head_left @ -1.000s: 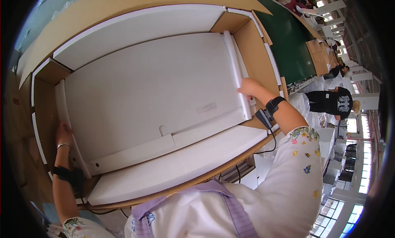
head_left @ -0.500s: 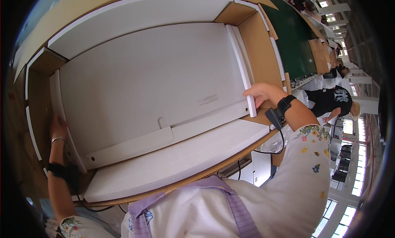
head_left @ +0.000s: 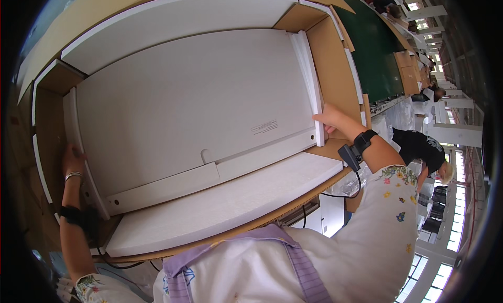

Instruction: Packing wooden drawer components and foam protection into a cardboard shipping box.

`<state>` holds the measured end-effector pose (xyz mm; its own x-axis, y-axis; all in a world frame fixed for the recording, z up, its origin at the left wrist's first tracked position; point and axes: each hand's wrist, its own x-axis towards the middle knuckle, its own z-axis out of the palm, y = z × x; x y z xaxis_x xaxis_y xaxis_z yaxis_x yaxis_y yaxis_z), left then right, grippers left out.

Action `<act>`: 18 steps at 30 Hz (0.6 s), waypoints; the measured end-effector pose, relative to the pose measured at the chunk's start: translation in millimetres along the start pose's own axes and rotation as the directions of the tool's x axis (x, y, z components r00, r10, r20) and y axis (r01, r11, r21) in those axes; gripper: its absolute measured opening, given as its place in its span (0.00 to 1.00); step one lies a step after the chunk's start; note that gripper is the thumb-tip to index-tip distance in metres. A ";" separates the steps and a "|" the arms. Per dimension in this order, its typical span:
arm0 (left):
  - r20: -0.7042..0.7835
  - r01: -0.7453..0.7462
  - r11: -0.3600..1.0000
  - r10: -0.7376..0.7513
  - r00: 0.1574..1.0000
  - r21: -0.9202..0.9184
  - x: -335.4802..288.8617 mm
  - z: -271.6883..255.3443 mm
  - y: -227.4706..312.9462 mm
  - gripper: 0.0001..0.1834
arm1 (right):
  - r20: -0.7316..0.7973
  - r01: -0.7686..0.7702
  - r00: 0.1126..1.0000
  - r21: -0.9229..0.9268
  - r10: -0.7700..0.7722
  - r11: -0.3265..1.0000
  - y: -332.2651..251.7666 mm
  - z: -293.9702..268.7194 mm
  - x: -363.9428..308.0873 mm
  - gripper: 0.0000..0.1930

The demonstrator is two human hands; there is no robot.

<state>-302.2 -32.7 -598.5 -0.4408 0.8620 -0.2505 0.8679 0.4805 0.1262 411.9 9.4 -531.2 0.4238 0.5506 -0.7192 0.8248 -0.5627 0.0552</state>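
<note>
Both hands clamp the white panel's foam end caps — left hand (head_left: 72,159) at 9 o'clock, right hand (head_left: 331,118) at 3 — steadying the white panel (head_left: 194,104) inside the cardboard box (head_left: 330,56).

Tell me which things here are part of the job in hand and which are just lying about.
In hand:
left hand
right hand
white panel
foam end strips
cardboard box

Lying about:
green table
far boxes

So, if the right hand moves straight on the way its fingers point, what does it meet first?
The right hand already touches the white foam end strip on the large white panel, so it probably meets that strip first.
</note>
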 end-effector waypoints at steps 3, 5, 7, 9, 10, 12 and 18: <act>-0.006 -0.002 1.000 0.002 1.000 0.005 2.0 0.2 -9.5 0.21 | -0.086 0.098 0.991 -0.077 -0.105 0.992 -2.4 -6.2 0.3 0.17; 0.002 0.000 1.000 0.000 1.000 0.016 2.3 7.8 -9.2 0.21 | -0.082 0.159 0.979 -0.246 -0.184 0.956 -12.5 -4.6 -7.7 0.16; -0.004 -0.006 1.000 0.006 1.000 0.010 3.4 7.9 -5.9 0.21 | -0.160 0.254 0.928 -0.384 -0.335 0.888 -0.2 -2.6 -1.4 0.17; 0.016 0.014 1.000 -0.015 1.000 0.021 3.7 6.5 -4.3 0.21 | -0.207 0.327 0.848 -0.521 -0.488 0.789 0.6 -1.3 -0.8 0.17; 0.016 0.019 1.000 -0.019 1.000 0.023 2.8 4.8 -5.6 0.21 | -0.173 0.331 0.879 -0.449 -0.444 0.830 -10.1 -1.5 -8.6 0.17; 0.026 0.040 0.999 -0.041 0.999 0.021 2.9 3.1 -6.2 0.21 | -0.136 0.326 0.907 -0.375 -0.399 0.868 -13.4 -0.3 -9.4 0.17; -0.026 -0.009 1.000 0.009 1.000 -0.004 0.8 4.8 -7.8 0.19 | -0.097 0.203 0.967 -0.280 -0.238 0.938 -19.7 4.1 -8.2 0.16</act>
<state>-308.3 -36.5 -604.3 -0.4392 0.8700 -0.2242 0.8707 0.4737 0.1323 390.7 13.4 -529.3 0.2497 0.7256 -0.6412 0.9647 -0.2437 0.0999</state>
